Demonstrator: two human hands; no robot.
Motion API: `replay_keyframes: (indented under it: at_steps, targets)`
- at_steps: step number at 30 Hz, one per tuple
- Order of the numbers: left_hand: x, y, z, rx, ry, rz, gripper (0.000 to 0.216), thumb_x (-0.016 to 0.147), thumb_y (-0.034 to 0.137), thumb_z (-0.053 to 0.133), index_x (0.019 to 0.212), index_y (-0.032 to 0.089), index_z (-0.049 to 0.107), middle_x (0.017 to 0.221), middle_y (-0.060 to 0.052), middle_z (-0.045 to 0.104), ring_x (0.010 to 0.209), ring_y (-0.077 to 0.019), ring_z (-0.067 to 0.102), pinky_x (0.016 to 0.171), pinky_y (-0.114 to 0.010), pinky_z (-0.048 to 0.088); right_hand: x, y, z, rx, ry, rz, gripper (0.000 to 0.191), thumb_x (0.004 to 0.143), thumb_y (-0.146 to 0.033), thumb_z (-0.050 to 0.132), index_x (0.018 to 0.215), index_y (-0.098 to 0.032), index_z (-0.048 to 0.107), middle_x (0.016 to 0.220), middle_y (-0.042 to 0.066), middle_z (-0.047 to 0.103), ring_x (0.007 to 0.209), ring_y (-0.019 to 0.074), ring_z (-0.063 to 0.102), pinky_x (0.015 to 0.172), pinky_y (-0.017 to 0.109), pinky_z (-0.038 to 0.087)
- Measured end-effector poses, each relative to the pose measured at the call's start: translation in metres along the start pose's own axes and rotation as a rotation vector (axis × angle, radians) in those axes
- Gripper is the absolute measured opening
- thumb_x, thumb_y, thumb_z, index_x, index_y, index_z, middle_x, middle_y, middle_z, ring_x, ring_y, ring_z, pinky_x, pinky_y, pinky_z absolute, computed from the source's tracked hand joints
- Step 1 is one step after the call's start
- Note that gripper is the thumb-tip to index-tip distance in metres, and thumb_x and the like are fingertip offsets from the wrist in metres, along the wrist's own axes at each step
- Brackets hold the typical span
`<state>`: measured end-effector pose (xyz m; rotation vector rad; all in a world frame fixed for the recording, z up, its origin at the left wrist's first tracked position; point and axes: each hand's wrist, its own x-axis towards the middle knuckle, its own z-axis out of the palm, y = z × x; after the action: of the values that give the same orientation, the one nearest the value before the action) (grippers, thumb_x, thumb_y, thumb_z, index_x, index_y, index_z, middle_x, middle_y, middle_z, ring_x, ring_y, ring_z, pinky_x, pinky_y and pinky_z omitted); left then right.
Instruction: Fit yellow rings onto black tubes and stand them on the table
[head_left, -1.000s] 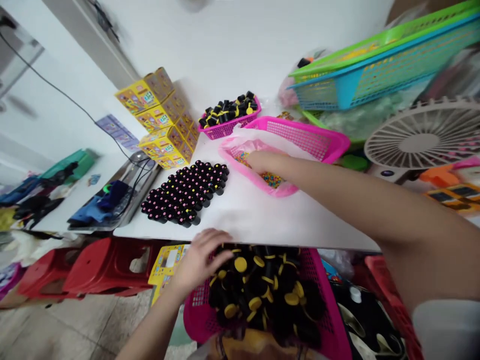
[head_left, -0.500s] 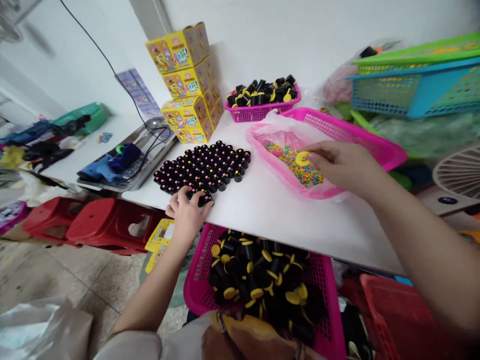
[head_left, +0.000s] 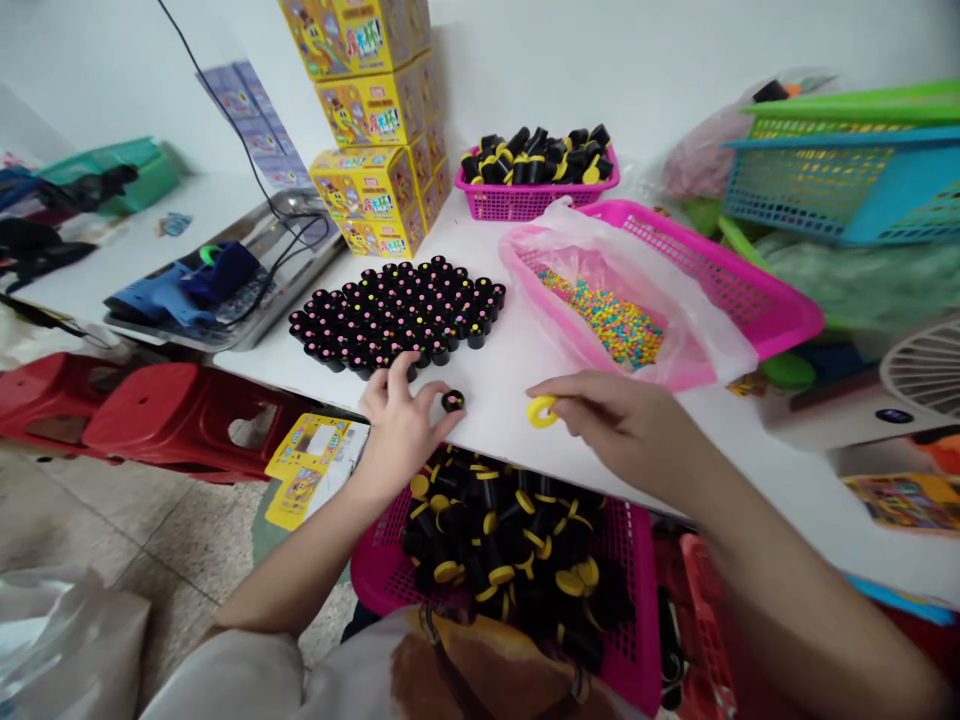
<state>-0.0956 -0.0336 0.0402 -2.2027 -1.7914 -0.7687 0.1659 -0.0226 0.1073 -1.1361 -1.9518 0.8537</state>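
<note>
Between the thumb and a finger of my left hand (head_left: 401, 420) is a small black cup (head_left: 453, 400), its open top facing up near the table's front edge. My right hand (head_left: 622, 420) pinches a yellow ring (head_left: 541, 411) just right of the cup, apart from it. Behind my left hand stands a tight group of small black cups (head_left: 397, 310), with pink or yellow dots showing in their tops. Beyond my right hand, a plastic-lined bag in a pink basket (head_left: 780, 318) holds many tiny coloured beads (head_left: 607, 318).
Below the table edge, a magenta basket (head_left: 637, 590) holds black cups with yellow lids. Another pink basket (head_left: 517, 205) of them stands at the back. Yellow boxes (head_left: 375, 190) are stacked behind the cups. A metal tray (head_left: 262, 325) with a blue tool lies left; a fan (head_left: 926, 365) stands right.
My left hand has brought one black cup away from the group, to the right. My right hand has moved from over the beads towards that cup, still holding the yellow ring.
</note>
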Motion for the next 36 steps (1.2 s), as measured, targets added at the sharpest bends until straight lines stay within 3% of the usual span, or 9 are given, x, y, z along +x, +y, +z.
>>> replay_keyframes:
  at_steps: [2, 5, 10, 14, 21, 27, 30, 33, 36]
  targets:
    - [0.004, 0.01, 0.008, -0.213, -0.097, 0.085, 0.027, 0.083, 0.037, 0.083, 0.105, 0.024, 0.075, 0.146, -0.016, 0.055, 0.132, -0.04, 0.048, 0.11, -0.061, 0.042, 0.002, 0.011, 0.018, 0.022, -0.049, 0.05, 0.025, 0.094, -0.032, 0.056, 0.103, -0.025, 0.078, 0.102, 0.006, 0.079, 0.085, 0.0212, 0.071, 0.075, 0.034, 0.056]
    - [0.008, 0.02, 0.024, -0.581, -0.279, 0.148, 0.029, 0.083, 0.036, 0.083, 0.105, 0.023, 0.069, 0.117, -0.007, 0.074, 0.11, -0.026, 0.068, 0.103, -0.047, 0.052, 0.003, 0.032, 0.04, 0.056, -0.095, 0.137, 0.026, 0.093, -0.032, 0.055, 0.106, -0.022, 0.076, 0.104, 0.007, 0.079, 0.087, 0.0213, 0.072, 0.08, 0.035, 0.055]
    - [0.003, 0.021, 0.043, -0.897, -0.291, 0.062, 0.046, 0.084, 0.042, 0.083, 0.119, 0.022, 0.061, 0.095, 0.0, 0.079, 0.086, -0.0164, 0.076, 0.084, -0.029, 0.058, -0.003, 0.049, 0.055, 0.205, -0.11, 0.339, 0.035, 0.09, -0.047, 0.063, 0.113, -0.02, 0.066, 0.068, -0.001, 0.068, 0.059, 0.0142, 0.058, 0.059, 0.028, 0.044]
    - [-0.002, 0.018, 0.047, -0.843, -0.243, 0.082, 0.055, 0.086, 0.052, 0.078, 0.128, 0.022, 0.058, 0.092, 0.001, 0.078, 0.087, -0.0163, 0.076, 0.086, -0.03, 0.058, -0.004, 0.047, 0.059, 0.291, -0.077, 0.413, 0.037, 0.087, -0.053, 0.07, 0.105, -0.021, 0.065, 0.058, -0.006, 0.057, 0.052, 0.0104, 0.046, 0.053, 0.025, 0.035]
    - [-0.006, 0.014, 0.061, -0.714, -0.102, 0.363, 0.031, 0.099, 0.048, 0.062, 0.112, 0.021, 0.069, 0.096, -0.004, 0.079, 0.088, -0.017, 0.074, 0.085, -0.032, 0.056, -0.005, 0.046, 0.059, 0.545, -0.175, 0.593, 0.047, 0.088, -0.061, 0.069, 0.115, -0.023, 0.061, 0.049, -0.011, 0.05, 0.039, 0.0068, 0.037, 0.04, 0.02, 0.024]
    - [-0.003, 0.013, 0.057, -0.453, 0.053, 0.394, 0.039, 0.101, 0.056, 0.055, 0.107, 0.023, 0.075, 0.079, -0.001, 0.071, 0.08, -0.0179, 0.069, 0.075, -0.032, 0.043, 0.003, 0.037, 0.057, 0.656, -0.299, 0.705, 0.062, 0.089, -0.059, 0.068, 0.138, -0.027, 0.048, 0.053, -0.009, 0.062, 0.04, 0.0103, 0.053, 0.036, 0.017, 0.031]
    - [-0.003, 0.015, 0.056, -0.434, 0.099, 0.387, 0.041, 0.1, 0.058, 0.056, 0.101, 0.022, 0.076, 0.074, 0.0, 0.067, 0.075, -0.0172, 0.065, 0.075, -0.033, 0.039, -0.001, 0.04, 0.057, 0.645, -0.259, 0.702, 0.062, 0.088, -0.06, 0.069, 0.137, -0.027, 0.05, 0.054, -0.008, 0.062, 0.041, 0.0106, 0.055, 0.036, 0.017, 0.036]
    - [-0.004, 0.015, 0.059, -0.435, 0.076, 0.367, 0.04, 0.097, 0.06, 0.059, 0.102, 0.024, 0.077, 0.076, 0.0, 0.068, 0.079, -0.0175, 0.064, 0.075, -0.032, 0.039, -0.012, 0.05, 0.051, 0.678, -0.182, 0.679, 0.057, 0.081, -0.063, 0.077, 0.118, -0.023, 0.064, 0.07, -0.003, 0.068, 0.054, 0.0105, 0.063, 0.047, 0.021, 0.051]
    - [-0.006, 0.015, 0.063, -0.445, 0.008, 0.334, 0.039, 0.096, 0.06, 0.061, 0.106, 0.026, 0.077, 0.082, -0.001, 0.071, 0.086, -0.0182, 0.066, 0.079, -0.031, 0.041, -0.022, 0.061, 0.044, 0.712, -0.15, 0.641, 0.053, 0.07, -0.054, 0.09, 0.108, -0.021, 0.074, 0.088, 0.002, 0.075, 0.078, 0.0132, 0.072, 0.078, 0.03, 0.063]
